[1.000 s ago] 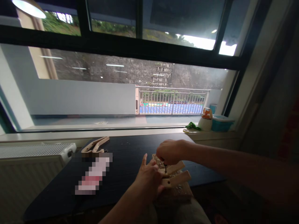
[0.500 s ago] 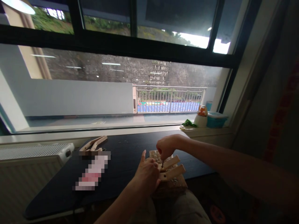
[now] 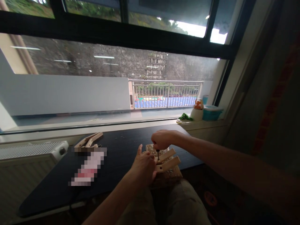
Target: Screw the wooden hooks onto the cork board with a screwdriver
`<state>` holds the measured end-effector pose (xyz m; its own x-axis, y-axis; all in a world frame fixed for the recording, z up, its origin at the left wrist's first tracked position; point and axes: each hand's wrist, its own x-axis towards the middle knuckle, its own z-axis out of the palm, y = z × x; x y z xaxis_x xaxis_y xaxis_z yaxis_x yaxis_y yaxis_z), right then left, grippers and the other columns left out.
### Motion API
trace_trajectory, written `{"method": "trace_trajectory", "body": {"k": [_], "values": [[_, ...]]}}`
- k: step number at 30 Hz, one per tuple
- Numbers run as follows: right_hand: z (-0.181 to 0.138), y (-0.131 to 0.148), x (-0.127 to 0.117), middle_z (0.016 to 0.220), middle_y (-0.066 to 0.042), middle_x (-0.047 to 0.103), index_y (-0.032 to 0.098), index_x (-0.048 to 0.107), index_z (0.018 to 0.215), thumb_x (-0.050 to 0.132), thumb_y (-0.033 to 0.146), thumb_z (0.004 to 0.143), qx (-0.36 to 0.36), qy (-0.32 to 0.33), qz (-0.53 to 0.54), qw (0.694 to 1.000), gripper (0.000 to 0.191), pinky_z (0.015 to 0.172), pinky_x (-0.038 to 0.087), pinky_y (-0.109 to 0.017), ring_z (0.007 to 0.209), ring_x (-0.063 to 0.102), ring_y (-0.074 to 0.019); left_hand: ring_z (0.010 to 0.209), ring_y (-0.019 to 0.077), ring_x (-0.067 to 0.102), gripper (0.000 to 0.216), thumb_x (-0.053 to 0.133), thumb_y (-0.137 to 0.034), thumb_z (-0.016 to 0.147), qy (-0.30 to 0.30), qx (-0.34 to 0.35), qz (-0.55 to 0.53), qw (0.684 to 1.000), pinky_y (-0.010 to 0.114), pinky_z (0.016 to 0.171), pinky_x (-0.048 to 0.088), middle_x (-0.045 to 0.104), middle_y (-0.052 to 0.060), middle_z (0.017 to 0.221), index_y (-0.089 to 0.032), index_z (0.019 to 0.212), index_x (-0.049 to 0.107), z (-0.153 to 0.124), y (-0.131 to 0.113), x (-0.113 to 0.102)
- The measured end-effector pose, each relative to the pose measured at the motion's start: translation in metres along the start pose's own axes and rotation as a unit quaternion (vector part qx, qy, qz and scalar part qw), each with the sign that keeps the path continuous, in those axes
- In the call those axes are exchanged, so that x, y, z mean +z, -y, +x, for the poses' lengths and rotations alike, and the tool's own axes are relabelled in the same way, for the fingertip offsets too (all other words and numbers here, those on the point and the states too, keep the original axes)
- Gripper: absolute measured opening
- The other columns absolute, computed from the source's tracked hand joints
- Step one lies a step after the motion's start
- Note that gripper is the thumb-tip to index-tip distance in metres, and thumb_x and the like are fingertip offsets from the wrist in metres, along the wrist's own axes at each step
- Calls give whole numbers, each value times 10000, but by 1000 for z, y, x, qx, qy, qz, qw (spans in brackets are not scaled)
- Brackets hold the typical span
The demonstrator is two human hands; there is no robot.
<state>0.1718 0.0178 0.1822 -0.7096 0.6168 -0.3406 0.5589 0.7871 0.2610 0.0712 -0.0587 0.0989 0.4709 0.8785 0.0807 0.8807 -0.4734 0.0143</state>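
Note:
My left hand [image 3: 144, 165] is closed over the left ends of the pale wooden pieces [image 3: 172, 163], one finger sticking up. Two angled bars of these pieces stick out to its right, and the nearer bar has a dark round hole. They lie on a rough brown block [image 3: 175, 175] at the table's front edge, above my knees. In a fist, my right hand [image 3: 161, 139] grips a thin-shafted tool [image 3: 158, 154], which looks like a screwdriver; its handle is hidden. The shaft points down, its tip at the farther wooden bar.
More wooden parts [image 3: 89, 141] lie at the back left of the black table [image 3: 117, 147], behind a blurred pink-and-white item [image 3: 87, 168]. A radiator [image 3: 47, 153] stands at left. On the windowsill are a green cloth [image 3: 185, 117], a white bottle [image 3: 197, 113] and a teal box [image 3: 212, 113].
The view has shifted, so everything sits slightly higher and further left. My right fist is raised a little over the wooden bar, and more of the tool's shaft shows. My left hand keeps its hold.

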Motion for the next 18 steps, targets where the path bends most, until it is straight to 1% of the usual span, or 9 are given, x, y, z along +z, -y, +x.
{"method": "trace_trajectory", "body": {"k": [3,6,9,11,13,15,18], "values": [[-3,-3,-4,977,-161,675,82,677,997,470,265,777,19,16,-1,1000,353,621,429,-301,858,615,-246,984,294,571,224,532,-268,772,2,-1,3,1000,625,1033,125,687,113,921,-147,889,679,0,0,-1],[-11,-3,-10,934,-148,683,102,681,993,529,304,739,23,25,-5,999,358,598,431,-304,802,620,-245,956,295,582,215,522,-264,772,14,-7,2,1000,651,1018,115,686,104,906,-159,869,683,1,0,-3],[-18,-3,-13,997,-109,671,162,654,1058,561,274,712,10,7,-3,1000,376,624,429,-299,839,608,-234,964,296,577,220,519,-263,770,17,-13,-1,1000,653,1017,114,679,99,928,-172,895,676,1,0,-5],[-20,-3,-12,1018,-77,668,194,654,1045,545,224,718,-5,-8,2,1000,346,656,420,-289,879,597,-220,978,294,569,229,517,-263,771,14,-12,-7,1000,649,1021,112,672,96,958,-180,921,669,1,0,-5],[-20,-2,-10,998,-71,675,188,664,1012,528,179,724,-18,-19,7,1000,319,679,410,-276,890,593,-205,985,290,563,235,520,-259,770,15,-11,-12,1000,643,1026,109,670,92,974,-187,942,663,2,0,-3],[-18,-3,-7,976,-90,680,159,669,1000,519,157,730,-22,-26,14,999,309,688,403,-271,888,593,-201,988,283,560,229,523,-261,772,11,-7,-10,1000,627,1035,107,670,91,976,-186,937,662,2,1,-1],[-14,-8,1,969,-114,680,129,670,1001,508,195,752,-12,-38,27,999,305,680,404,-276,882,598,-210,970,270,560,213,517,-274,782,-7,1,3,1000,597,1052,92,675,88,944,-177,895,670,2,2,4]]}}
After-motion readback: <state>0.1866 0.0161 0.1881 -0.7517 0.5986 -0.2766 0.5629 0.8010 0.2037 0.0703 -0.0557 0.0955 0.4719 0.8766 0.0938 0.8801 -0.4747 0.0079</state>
